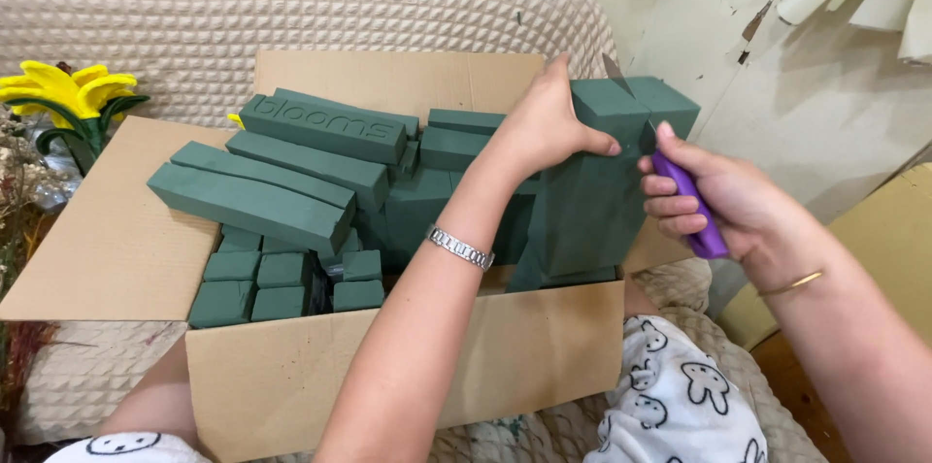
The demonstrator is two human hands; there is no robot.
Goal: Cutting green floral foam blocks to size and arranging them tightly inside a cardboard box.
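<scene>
left hand point(544, 128) grip steadies upright foam block point(592, 191); right hand point(718, 196) grip clasps purple knife point(691, 201); foam-filled cardboard box point(291, 376) below.

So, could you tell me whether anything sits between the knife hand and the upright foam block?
Nothing visible does: the right hand has the knife blade already against the foam block, which the left hand grips.

Single head-worn view, close, angled down over the cardboard box point(291, 376).
</scene>
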